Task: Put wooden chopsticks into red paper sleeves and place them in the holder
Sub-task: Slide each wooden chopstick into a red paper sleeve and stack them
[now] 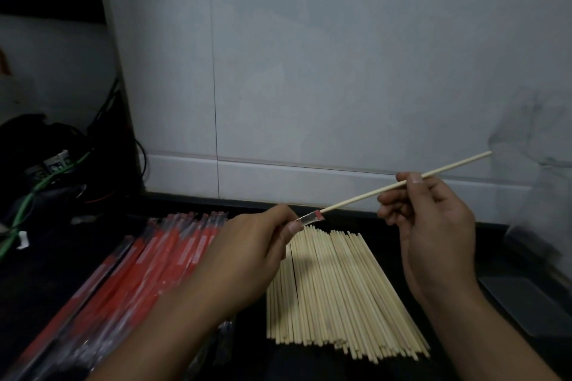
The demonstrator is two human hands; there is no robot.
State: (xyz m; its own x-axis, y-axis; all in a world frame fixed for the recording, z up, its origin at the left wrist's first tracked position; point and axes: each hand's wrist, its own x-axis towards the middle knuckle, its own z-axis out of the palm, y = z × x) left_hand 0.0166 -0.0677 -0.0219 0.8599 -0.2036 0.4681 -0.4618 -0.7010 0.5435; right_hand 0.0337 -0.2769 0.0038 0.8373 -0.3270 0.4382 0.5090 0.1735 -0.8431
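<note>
White tiled wall (340, 71) rose behind the dark surface (402, 223) where I worked, dimly lit. My left hand (247, 257) was curled, its thumb and fingers pinching the open mouth of a red paper sleeve (311, 218); only that short end of the sleeve showed past my thumb, the rest was hidden under my hand. My right hand (433, 226) pinched a single wooden chopstick (368, 195) between thumb and fingertips near its far half, the other fingers loosely curled beneath. The chopstick slanted from upper right down to lower left, and its lower tip met the sleeve's mouth; I could not tell how far it had gone in.

Below my hands, a broad heap of bare chopsticks (334, 288) lay side by side on the surface, running roughly toward me. To its left, partly under my left forearm, lay a stack of red sleeves (161, 257) in clear wrapping, angled the same way. At the far left, in shadow, sat a tangle of cables (46, 176), one green, beside some dark gear. A flat grey tray (532, 300) lay at the right edge, and above it something pale and crumpled, too dim to make out.
</note>
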